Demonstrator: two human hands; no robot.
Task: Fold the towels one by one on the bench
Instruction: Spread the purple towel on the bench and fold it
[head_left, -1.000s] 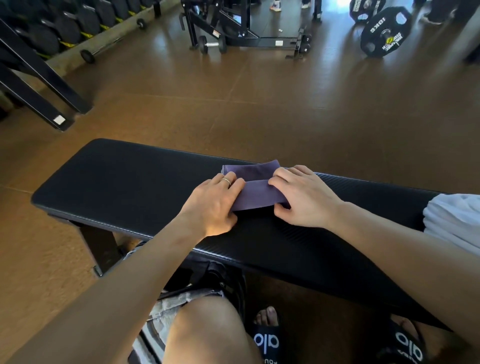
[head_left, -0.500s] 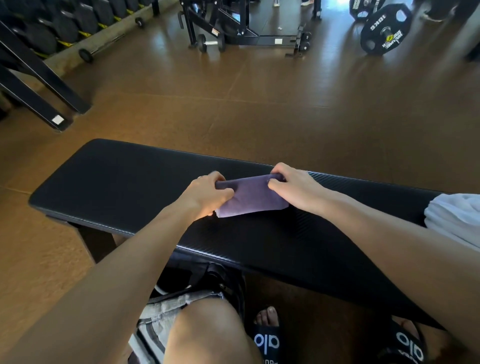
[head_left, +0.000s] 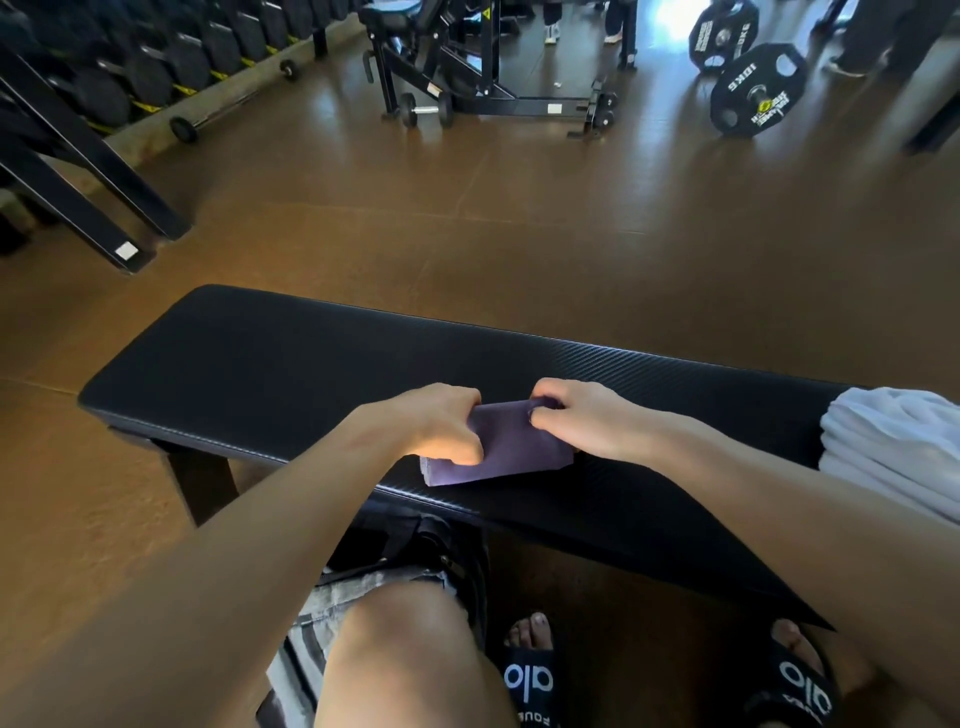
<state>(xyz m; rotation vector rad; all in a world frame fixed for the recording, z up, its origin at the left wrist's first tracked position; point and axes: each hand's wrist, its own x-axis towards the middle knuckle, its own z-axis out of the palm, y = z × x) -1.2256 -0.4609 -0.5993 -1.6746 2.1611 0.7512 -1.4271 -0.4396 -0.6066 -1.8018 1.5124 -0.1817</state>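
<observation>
Between my two hands, on the near half of the bench (head_left: 249, 358), sits the purple towel (head_left: 511, 447), already down to a small thick rectangle with its layered edge showing at the left end. My left hand (head_left: 436, 426) is curled over the towel's left end, fingers tucked around it and gripping, and my right hand (head_left: 576, 415) pinches the far right corner, fingers bent tight onto the cloth. I've got both ends held like this so the stacked layers can't slide apart while I square the packet up, that's my reading of it. The towel lies flat on the padding, close to the front edge, directly under and between my knuckles, its near long side free of either hand. Looks like the last fold on this one, so what's left is a press and a set-aside. Off to my right, at the end of the bench, the white towels (head_left: 893, 447) wait in a loose heap, well apart from the purple one. Beyond, brown gym floor, a dumbbell rack (head_left: 156, 57) far left and a weight plate (head_left: 758, 88) far right.
</observation>
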